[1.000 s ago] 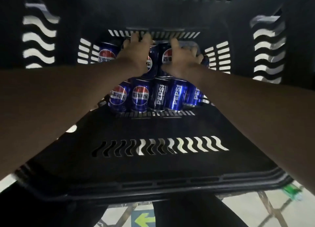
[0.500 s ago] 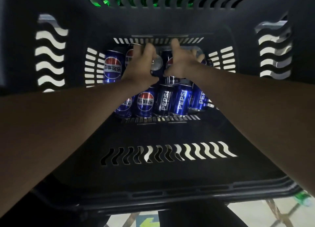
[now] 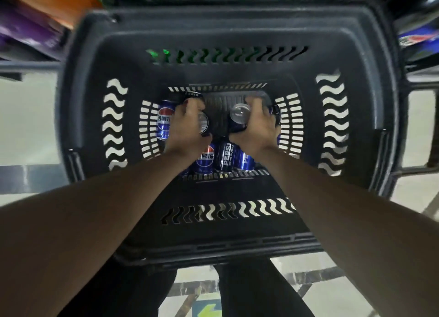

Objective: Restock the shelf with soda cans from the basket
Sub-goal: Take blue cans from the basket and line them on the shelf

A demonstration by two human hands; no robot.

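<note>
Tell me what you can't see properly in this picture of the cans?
- Head view: the dark can in the left hand shows only its silver top; fingers cover its label.
- The dark can in the right hand likewise hides its label.
- How many blue Pepsi cans lie in the black plastic basket: both forearms cover some.
- Coloured shelf goods along the top edge: blurred and cut off.

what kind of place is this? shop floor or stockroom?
Most likely a shop aisle, though a stockroom can't be ruled out. A black plastic shopping basket holds Pepsi cans, coloured packaged goods sit on racks just beyond it, and the tiled floor carries an arrow sticker.
</note>
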